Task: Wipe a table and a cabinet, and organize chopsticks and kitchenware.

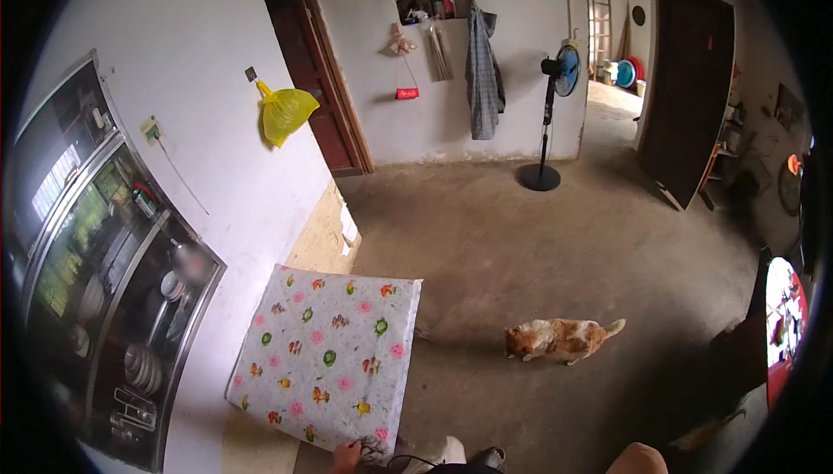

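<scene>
My left hand (347, 455) is at the bottom edge, by the near corner of a table under a patterned plastic tablecloth (341, 357). Its fingers close on a dark grey, tangled-looking bundle (373, 450), whose material I cannot make out. Printed vegetables and pink roses cover the white cloth. My right hand is not in view. A rounded patch of bare skin (638, 460) shows at the lower right edge, and whether it is a knee or an arm is unclear. An orange and white cat (556, 338) stands on the concrete floor before me.
A glass-fronted cabinet (107, 298) with dishes stands on the left. A yellow plastic bag (286, 112) hangs on the wall. Further back are a pedestal fan (546, 109), a hanging checked garment (483, 73) and an open dark door (690, 83). A sandal (496, 457) shows at the bottom.
</scene>
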`<state>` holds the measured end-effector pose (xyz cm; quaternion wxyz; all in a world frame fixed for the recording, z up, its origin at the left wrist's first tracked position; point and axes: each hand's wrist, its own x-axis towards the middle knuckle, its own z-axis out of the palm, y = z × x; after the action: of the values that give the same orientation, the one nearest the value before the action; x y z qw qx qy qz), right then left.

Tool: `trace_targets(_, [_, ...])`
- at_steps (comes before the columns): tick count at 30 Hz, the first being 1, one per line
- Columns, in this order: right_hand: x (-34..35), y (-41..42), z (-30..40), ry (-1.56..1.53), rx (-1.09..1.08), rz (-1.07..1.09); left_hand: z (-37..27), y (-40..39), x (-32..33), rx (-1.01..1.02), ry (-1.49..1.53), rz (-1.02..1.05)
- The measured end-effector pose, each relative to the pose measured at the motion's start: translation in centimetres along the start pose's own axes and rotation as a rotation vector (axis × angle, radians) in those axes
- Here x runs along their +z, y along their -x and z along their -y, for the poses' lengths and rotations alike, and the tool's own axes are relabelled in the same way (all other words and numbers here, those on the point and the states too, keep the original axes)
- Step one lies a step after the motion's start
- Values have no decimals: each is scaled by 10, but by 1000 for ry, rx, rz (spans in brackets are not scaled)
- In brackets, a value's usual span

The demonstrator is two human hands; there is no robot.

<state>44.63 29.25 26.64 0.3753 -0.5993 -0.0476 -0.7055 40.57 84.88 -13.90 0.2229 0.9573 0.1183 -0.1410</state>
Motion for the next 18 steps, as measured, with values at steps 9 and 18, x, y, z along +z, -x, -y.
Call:
trace_targets(9, [63,14,-97,-34,261,241,-118,-76,-39,-540,233,-126])
trace_targets(18, [202,27,-170,-50,461,458,-200,-226,-67,419,1121,-24])
